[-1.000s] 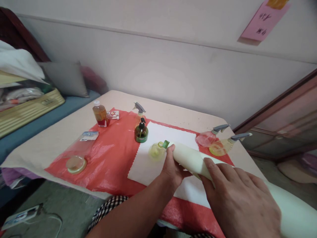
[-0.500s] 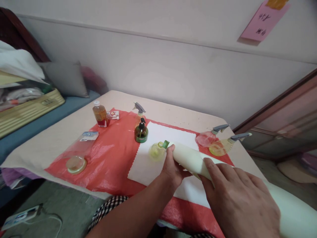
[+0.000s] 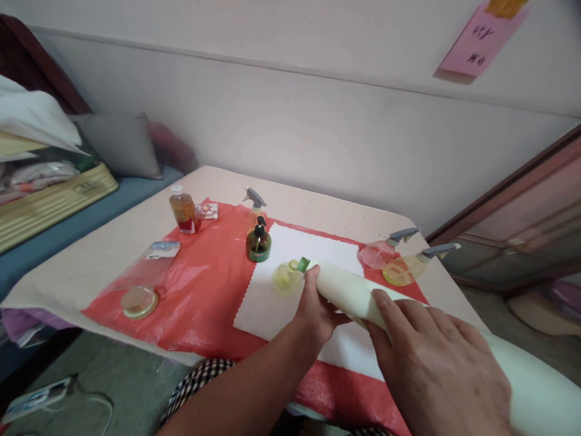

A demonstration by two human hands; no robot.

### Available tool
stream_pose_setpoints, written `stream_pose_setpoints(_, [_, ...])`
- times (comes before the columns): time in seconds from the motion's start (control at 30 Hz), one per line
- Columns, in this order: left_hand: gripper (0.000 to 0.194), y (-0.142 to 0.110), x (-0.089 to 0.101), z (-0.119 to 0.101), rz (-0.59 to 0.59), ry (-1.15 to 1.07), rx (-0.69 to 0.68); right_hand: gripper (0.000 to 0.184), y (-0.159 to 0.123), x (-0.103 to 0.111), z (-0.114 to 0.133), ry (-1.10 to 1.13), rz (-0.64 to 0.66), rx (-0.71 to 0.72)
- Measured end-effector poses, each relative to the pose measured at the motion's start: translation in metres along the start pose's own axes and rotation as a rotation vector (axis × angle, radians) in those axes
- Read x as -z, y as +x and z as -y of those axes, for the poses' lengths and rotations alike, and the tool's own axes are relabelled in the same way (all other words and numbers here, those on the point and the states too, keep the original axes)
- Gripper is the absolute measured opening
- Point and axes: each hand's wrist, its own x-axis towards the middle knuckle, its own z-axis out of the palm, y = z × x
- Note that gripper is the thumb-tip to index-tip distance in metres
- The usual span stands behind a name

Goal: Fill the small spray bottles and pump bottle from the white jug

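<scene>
left hand [image 3: 319, 312]: forward, gripping, thumb uppermost | right hand [image 3: 438, 357]: nearer, gripping, knuckles up

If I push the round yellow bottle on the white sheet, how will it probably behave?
The round yellow bottle may tip or roll, because its body bulges. Its smooth, see-through wall might be somewhat slippery. A push toward the green spout at its neck would likely knock against that spout.

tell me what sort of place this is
Probably a room in someone's home. A grey pillow sits on a blue surface at the left, and a cloth-covered table stands against a plain wall.
</scene>
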Motion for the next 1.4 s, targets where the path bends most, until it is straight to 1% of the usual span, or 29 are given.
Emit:
stream_pose_setpoints(0.27, [0.055, -0.0017, 0.0005, -0.0002, 0.031, -0.001, -0.001, 0.023, 0.0004, 0.0018, -0.0001, -0.001, -0.004, 0.008])
stream_pose_setpoints(0.53, [0.056, -0.0031, -0.0011, 0.0, 0.002, -0.018, -0.002, 0.023, 0.0001, 0.0005, 0.0002, 0.004, -0.001, 0.011])
stream_pose_setpoints(0.97, [0.053, -0.002, 0.0001, -0.0003, 0.018, -0.034, 0.014, 0.025, -0.0003, 0.0027, 0.0007, -0.004, -0.008, 0.009])
stream_pose_setpoints(1.17, [0.055, -0.0031, 0.0002, 0.0001, 0.03, -0.024, 0.012, 0.026, -0.0003, 0.0021, 0.0013, 0.0, -0.001, 0.013])
stream_pose_setpoints(1.4, [0.053, -0.0024, 0.0006, 0.0004, 0.016, -0.022, 0.008, 0.026, -0.0002, 0.0029, 0.0018, -0.012, 0.002, 0.013])
